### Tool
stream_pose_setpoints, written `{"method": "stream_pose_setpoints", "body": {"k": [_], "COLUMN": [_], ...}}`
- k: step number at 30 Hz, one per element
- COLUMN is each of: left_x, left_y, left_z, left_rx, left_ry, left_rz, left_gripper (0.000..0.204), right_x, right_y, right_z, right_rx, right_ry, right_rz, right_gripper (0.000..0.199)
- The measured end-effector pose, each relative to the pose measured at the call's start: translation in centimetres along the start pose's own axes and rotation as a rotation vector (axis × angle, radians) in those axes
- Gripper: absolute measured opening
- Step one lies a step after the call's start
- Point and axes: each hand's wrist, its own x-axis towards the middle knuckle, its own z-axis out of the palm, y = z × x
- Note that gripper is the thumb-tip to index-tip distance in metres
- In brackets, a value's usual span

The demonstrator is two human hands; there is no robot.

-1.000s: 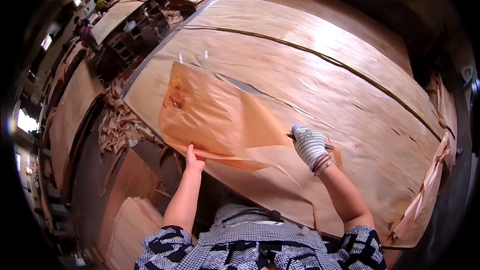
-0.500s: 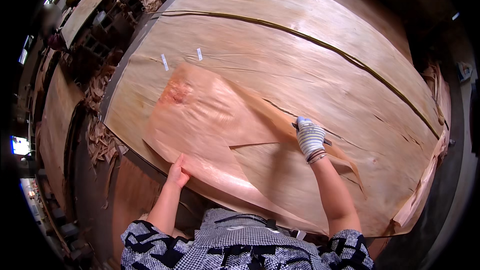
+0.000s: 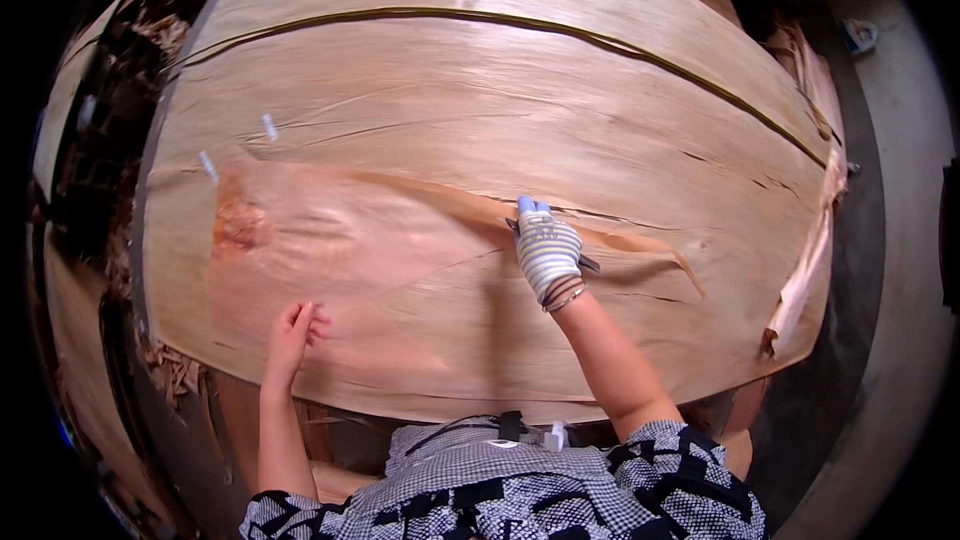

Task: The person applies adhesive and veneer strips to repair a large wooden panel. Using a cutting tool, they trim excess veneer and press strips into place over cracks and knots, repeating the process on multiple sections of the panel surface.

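Observation:
A thin pinkish wood veneer piece [image 3: 340, 215] with a rough reddish patch at its left end lies on a wide stack of pale veneer sheets [image 3: 420, 120]. My right hand [image 3: 547, 245], in a striped glove, is closed around a slim dark knife-like tool [image 3: 590, 264] whose ends show on both sides of the fist. It rests by the piece's far edge, where a narrow orange-brown strip [image 3: 640, 243] runs rightward. My bare left hand [image 3: 292, 335] hovers over the near left part of the piece, empty, with its fingers loosely bent and apart.
A long dark gap [image 3: 520, 23] crosses the stack beyond my hands. Two small white labels [image 3: 269, 127] lie at the left. Torn veneer [image 3: 805, 260] hangs along the right edge, and scraps [image 3: 170, 370] heap on the floor by the left corner.
My left hand has let go of the veneer's near edge, which was lifted and now lies flat. The view has shifted; my right hand still grips the tool by the strip.

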Motion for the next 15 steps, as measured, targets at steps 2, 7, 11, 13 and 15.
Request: {"method": "stream_pose_setpoints", "body": {"k": [2, 7, 11, 13, 15], "left_x": [2.5, 6.7, 8.7, 9.2, 9.9], "left_y": [2.0, 5.2, 4.5, 4.1, 3.9], "left_z": [2.8, 8.4, 11.6, 12.8, 13.5], "left_rx": [0.193, 0.646, 1.136, 1.204, 1.241], "left_ry": [0.009, 0.036, 0.1, 0.079, 0.1], "left_rz": [0.179, 0.696, 0.805, 0.744, 0.717], "left_gripper": [0.023, 0.033, 0.053, 0.06, 0.064], "right_x": [-1.2, -0.8, 0.8, 1.8, 2.6], "right_y": [2.3, 7.9, 9.6, 10.1, 10.2], "right_z": [-0.5, -0.9, -0.2, -0.1, 0.1], "right_rx": [0.007, 0.011, 0.082, 0.084, 0.097], "right_ry": [0.011, -0.014, 0.036, 0.007, 0.028], "right_rz": [0.068, 0.156, 0.204, 0.205, 0.197], "right_gripper": [0.021, 0.019, 0.016, 0.017, 0.017]}}
